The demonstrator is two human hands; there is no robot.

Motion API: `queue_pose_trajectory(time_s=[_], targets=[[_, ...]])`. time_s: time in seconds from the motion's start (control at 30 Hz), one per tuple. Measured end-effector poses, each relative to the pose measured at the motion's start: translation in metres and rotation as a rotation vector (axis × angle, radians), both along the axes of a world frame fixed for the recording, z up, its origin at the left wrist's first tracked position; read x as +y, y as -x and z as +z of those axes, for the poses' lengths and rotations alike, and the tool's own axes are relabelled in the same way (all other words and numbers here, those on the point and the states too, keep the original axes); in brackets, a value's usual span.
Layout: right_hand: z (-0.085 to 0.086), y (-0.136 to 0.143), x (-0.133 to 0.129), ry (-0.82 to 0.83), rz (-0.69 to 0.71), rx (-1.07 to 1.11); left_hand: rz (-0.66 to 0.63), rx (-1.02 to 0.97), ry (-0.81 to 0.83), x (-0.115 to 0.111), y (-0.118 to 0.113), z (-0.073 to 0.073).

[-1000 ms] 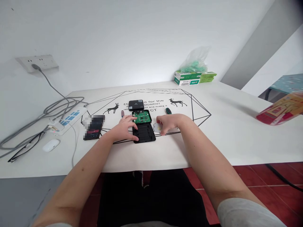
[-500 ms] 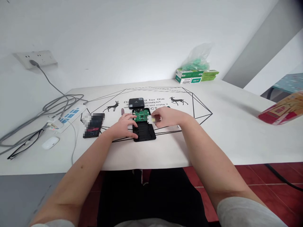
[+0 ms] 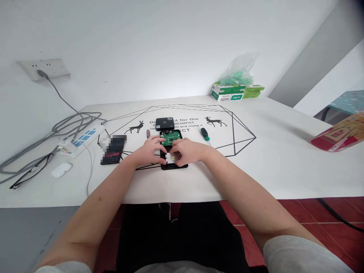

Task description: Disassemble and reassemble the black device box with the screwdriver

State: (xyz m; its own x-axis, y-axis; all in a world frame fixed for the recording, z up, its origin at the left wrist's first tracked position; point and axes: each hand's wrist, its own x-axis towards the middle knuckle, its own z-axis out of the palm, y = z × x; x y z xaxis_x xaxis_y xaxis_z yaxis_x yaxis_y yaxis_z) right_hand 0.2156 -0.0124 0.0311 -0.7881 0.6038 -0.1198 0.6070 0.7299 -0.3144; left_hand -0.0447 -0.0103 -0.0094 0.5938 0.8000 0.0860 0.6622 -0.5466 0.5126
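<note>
A thin silvery-white plate (image 3: 170,158) with a yellow patch lies low over the black plastic cover (image 3: 182,167). My right hand (image 3: 184,152) has its fingers closed on the right side of this plate. My left hand (image 3: 152,150) spreads its fingers at the left, thumb by the cover's left edge and upper fingers reaching the green circuit board (image 3: 171,138). That board sits in an opened black case just beyond the cover. Behind it rests a black box with small stickers (image 3: 165,123).
To the right lies a green-and-black screwdriver (image 3: 205,134); another handle (image 3: 148,133) shows at left. Farther left are a phone (image 3: 113,149), white earbud case (image 3: 61,170), glasses (image 3: 31,172) and power strip (image 3: 85,139). Green-white boxes (image 3: 229,92) stand by the wall; a red-yellow package (image 3: 338,132) is at right.
My right hand has brought the plate left and nearer, from beside the circuit board to over the black cover. The screwdriver at the right is now uncovered. My left hand has barely moved.
</note>
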Motion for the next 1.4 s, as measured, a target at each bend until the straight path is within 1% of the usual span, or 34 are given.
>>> queue_pose_trajectory(time_s=[0.1,0.17,0.2,0.27,0.3,0.33,0.37,0.4,0.43,0.47,0.57,0.7,0.77,0.83,0.87,0.93,1.0,1.1,1.23,1.4], targets=[[0.004,-0.005,0.004,0.036,-0.013,0.030,-0.005,-0.017,-0.004,0.000,0.001,0.000],[0.007,-0.011,0.010,0.014,-0.101,0.087,0.001,-0.035,-0.019,0.002,0.003,0.000],[0.008,-0.016,0.015,-0.021,-0.192,0.110,0.010,-0.044,-0.038,0.003,0.003,-0.001],[0.006,-0.027,0.026,-0.140,-0.519,0.108,0.063,-0.056,-0.107,0.006,0.006,-0.002],[0.004,-0.033,0.032,-0.172,-0.685,0.073,0.113,-0.057,-0.151,0.008,0.007,-0.003],[0.001,-0.040,0.038,-0.169,-0.813,0.029,0.179,-0.053,-0.196,0.010,0.008,-0.004],[-0.002,-0.047,0.044,-0.137,-0.918,-0.005,0.257,-0.045,-0.232,0.013,0.009,-0.006],[-0.006,-0.053,0.049,-0.076,-0.995,-0.016,0.329,-0.029,-0.252,0.016,0.010,-0.008],[-0.009,-0.059,0.054,-0.009,-1.056,0.017,0.391,-0.014,-0.261,0.018,0.011,-0.010],[-0.013,-0.064,0.058,0.048,-1.083,0.082,0.432,0.000,-0.259,0.021,0.011,-0.012],[-0.017,-0.070,0.066,0.086,-1.085,0.216,0.479,0.034,-0.239,0.025,0.012,-0.016],[-0.014,-0.057,0.066,0.087,-1.008,0.495,0.481,0.057,-0.235,0.026,0.011,-0.018],[-0.015,-0.044,0.062,0.135,-0.933,0.726,0.485,0.060,-0.231,0.026,0.010,-0.018],[-0.018,-0.030,0.058,0.267,-0.836,1.114,0.495,0.059,-0.225,0.026,0.010,-0.018],[-0.020,-0.022,0.055,0.328,-0.776,1.247,0.503,0.059,-0.223,0.027,0.010,-0.018],[-0.026,-0.010,0.050,0.379,-0.680,1.357,0.519,0.061,-0.222,0.028,0.010,-0.018],[-0.032,0.001,0.046,0.367,-0.621,1.340,0.526,0.065,-0.225,0.029,0.010,-0.019],[-0.037,0.010,0.040,0.281,-0.594,1.190,0.526,0.068,-0.229,0.030,0.010,-0.019],[-0.041,0.014,0.036,0.149,-0.564,0.990,0.522,0.076,-0.211,0.030,0.008,-0.019],[-0.041,0.016,0.035,0.107,-0.559,0.896,0.509,0.069,-0.224,0.030,0.007,-0.020]])
